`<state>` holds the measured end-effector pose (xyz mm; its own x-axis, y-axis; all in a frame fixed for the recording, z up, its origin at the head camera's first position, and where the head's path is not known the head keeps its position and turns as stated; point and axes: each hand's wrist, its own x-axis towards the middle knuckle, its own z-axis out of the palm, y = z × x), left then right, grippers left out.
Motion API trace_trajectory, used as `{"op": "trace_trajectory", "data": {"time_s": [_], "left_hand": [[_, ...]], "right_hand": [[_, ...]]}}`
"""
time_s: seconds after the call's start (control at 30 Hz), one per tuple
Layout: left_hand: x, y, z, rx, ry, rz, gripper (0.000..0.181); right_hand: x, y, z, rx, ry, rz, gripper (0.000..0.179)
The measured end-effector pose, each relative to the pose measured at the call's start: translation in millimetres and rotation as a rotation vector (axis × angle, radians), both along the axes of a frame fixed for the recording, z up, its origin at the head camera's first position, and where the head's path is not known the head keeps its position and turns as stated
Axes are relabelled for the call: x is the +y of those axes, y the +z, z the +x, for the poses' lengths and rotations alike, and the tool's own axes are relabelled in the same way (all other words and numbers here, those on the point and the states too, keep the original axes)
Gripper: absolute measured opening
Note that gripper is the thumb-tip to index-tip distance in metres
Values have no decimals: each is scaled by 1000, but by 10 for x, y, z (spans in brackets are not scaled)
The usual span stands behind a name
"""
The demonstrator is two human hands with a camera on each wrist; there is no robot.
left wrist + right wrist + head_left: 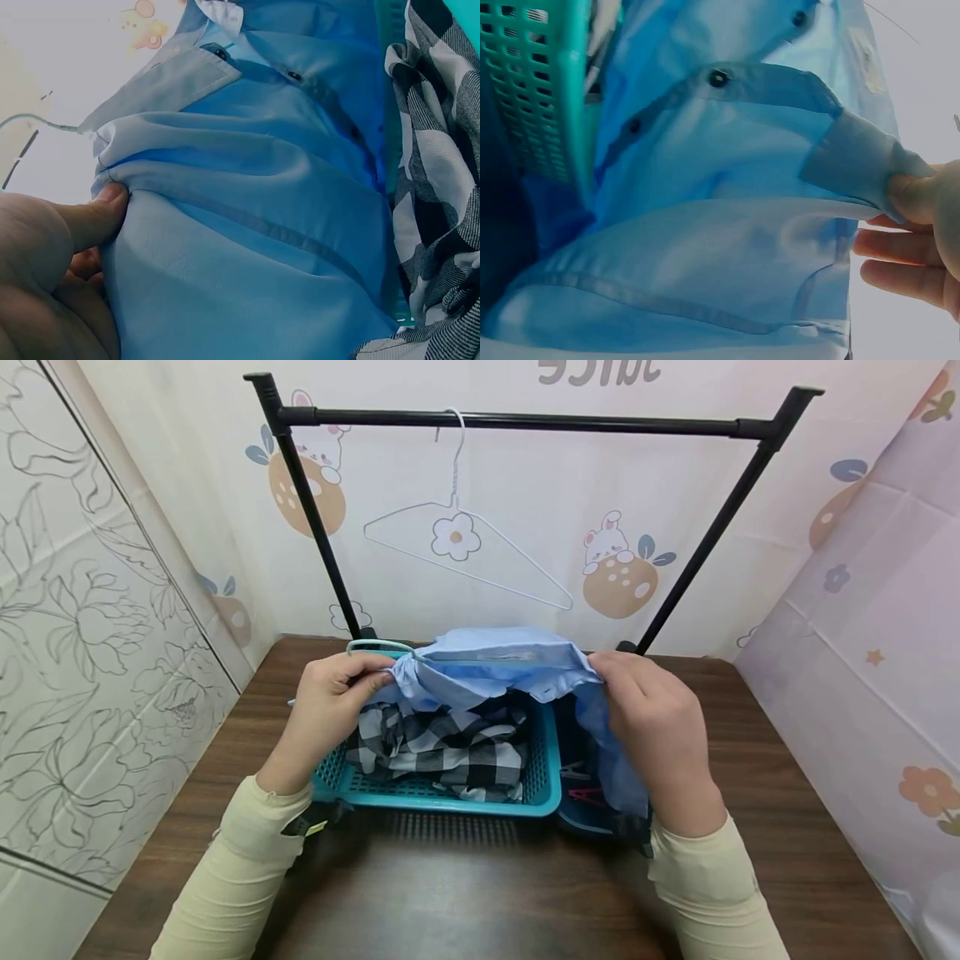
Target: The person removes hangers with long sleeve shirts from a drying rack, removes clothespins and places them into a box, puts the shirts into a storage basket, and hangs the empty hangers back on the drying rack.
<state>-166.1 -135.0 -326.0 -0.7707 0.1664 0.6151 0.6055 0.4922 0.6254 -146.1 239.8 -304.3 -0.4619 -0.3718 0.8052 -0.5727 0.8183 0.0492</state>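
Shirt of light blue cloth with dark round buttons [465,683] is held raised over the rear part of the teal perforated plastic basket [450,807], its far portion hanging past the basket's right side. The two grips, one at each end of the upper edge, seem meant to keep that edge stretched and the cloth above the basket. A pale thin wire hook [378,642] sticks out near the basket's back left corner, beside the gathered fabric; a hanger may be inside, but its body is hidden.

Both hands are well apart, thumb and fingers closed on cloth. The left hand [330,693], above the basket's left side, pinches the bunched end near the hook. The right hand [656,718], beyond the basket's right side, pinches a flap between thumb and index finger, other fingers loosely extended.

Inside the basket lies a crumpled black-and-white checked cloth [442,743], probably kept there to stay gathered. Just right of the basket, on the dark brown wooden tabletop [487,893], a dark blue tray [588,818] holds clips [585,795], partly covered by blue fabric.
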Motion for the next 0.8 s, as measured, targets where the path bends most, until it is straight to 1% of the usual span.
{"op": "trace_trajectory", "data": {"time_s": [0.07, 0.2, 0.3, 0.4, 0.5, 0.57, 0.7, 0.8], "left_hand": [[-17, -7, -3, -1, -6, 10, 15], [-25, -3, -3, -7, -27, 15, 15], [-14, 8, 9, -15, -43, -6, 15], [7, 28, 30, -17, -52, -38, 16], [22, 48, 51, -17, -48, -55, 16], [22, 56, 60, -16, -45, -53, 16], [12, 61, 69, -14, -40, -44, 16], [5, 67, 68, -16, -44, -42, 16]], "right_hand": [[-29, -13, -10, 2, 0, 3, 33], [-75, -44, -42, -28, -11, -52, 32], [-107, -76, -68, -33, -28, -109, 30], [-147, -114, -83, -17, -29, -126, 29], [-194, -151, -96, -8, 9, -114, 31], [-216, -171, -102, -20, 54, -100, 34], [-218, -192, -113, -83, 131, -63, 50], [-204, -205, -116, -131, 153, -23, 61]]}}
